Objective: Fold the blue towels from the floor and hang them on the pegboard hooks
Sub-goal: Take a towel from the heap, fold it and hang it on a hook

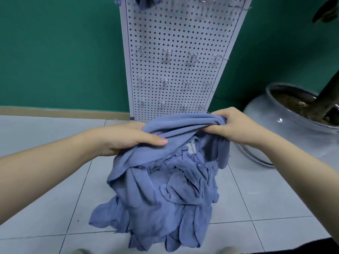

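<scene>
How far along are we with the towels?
Early. Blue cloth at the white pegboard's top edge suggests some already hung. In hand: left hand and right hand grip one blue towel, still unfolded. Left: the blue towel pile on the floor; visible metal hooks are bare.

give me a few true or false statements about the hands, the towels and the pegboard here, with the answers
1. Both hands grip the same blue towel. True: the left hand and the right hand each hold the lifted towel at its upper edge.
2. The pile of towels lies on a table. False: it lies on the tiled floor.
3. The hooks in the lower rows of the pegboard carry no towels. True.
4. The plant pot stands left of the pegboard. False: it stands to its right.
5. The held towel is already neatly folded. False: it is bunched and drapes down onto the pile.
</scene>
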`<state>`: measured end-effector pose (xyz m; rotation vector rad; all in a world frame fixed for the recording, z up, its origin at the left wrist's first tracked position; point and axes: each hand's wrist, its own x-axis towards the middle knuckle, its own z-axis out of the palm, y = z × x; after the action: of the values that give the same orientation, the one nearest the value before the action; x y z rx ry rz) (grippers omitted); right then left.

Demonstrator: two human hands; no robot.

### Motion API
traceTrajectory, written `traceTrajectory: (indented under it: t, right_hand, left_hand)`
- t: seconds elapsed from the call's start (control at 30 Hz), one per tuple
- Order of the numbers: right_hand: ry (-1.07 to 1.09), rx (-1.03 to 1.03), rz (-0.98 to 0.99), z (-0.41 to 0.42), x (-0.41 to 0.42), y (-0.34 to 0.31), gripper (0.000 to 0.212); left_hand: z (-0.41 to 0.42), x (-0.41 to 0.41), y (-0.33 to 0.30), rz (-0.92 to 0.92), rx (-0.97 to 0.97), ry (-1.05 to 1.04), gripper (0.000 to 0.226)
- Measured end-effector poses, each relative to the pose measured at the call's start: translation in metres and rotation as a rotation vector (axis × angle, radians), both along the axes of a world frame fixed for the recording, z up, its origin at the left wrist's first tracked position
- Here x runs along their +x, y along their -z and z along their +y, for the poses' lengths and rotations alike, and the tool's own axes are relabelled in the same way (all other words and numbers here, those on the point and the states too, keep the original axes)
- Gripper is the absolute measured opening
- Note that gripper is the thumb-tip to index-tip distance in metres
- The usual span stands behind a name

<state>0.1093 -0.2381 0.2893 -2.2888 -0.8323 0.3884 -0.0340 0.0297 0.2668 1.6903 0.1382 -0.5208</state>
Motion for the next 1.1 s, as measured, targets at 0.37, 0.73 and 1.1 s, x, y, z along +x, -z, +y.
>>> traceTrajectory:
  t: [0.37,0.73,1.1]
  right_hand:
    - [0.254,-0.004,-0.16,0.017,-0.004,0.033,0.024]
    - [0.128,0.326,0.565,0.055,-0.057,0.044,0.058]
    - [0.096,0.496,0.402,0.059,-0.058,0.046,0.031]
  left_hand:
    - [-0.019,0.008,0.006,-0.023,-0.453,-0.316,0.042]
    - [-0.032,0.006,0.0,-0.024,-0.512,-0.436,0.047]
    - [-0.032,0.006,0.006,-0.108,-0.449,-0.359,0.023]
